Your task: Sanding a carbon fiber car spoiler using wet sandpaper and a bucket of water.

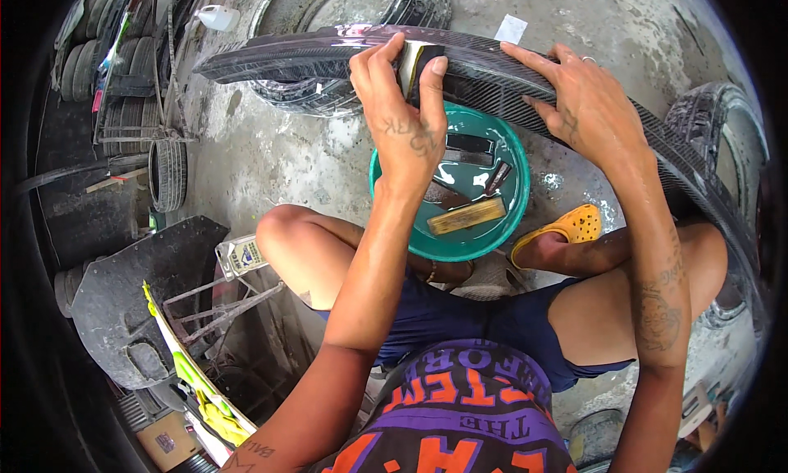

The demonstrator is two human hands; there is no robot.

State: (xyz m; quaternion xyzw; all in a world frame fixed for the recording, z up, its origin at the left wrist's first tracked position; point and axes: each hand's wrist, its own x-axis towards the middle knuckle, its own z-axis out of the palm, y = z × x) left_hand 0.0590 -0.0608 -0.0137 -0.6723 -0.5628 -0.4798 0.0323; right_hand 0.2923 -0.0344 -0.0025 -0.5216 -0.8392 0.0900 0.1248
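Observation:
A long, curved, dark carbon-fibre strip (484,85) with a glossy wet surface arches across the far side, over a green basin (525,173). Against it, my left hand (398,112) grips a small sanding pad (416,67), pale on one side and black on the other; the pad's face towards the strip is hidden. Further right, my right hand (595,103) holds the strip with fingers on its far edge and thumb on the near one. Water fills the basin, where a wooden block (466,216), a black block (470,149) and small dark pieces lie.
Tyres lie beyond the strip (423,3) and at the right (712,120); more are racked at the left (78,71). A white jug (218,17) stands at the far left. A dark panel (139,309) and metal frame (217,313) are beside my left knee.

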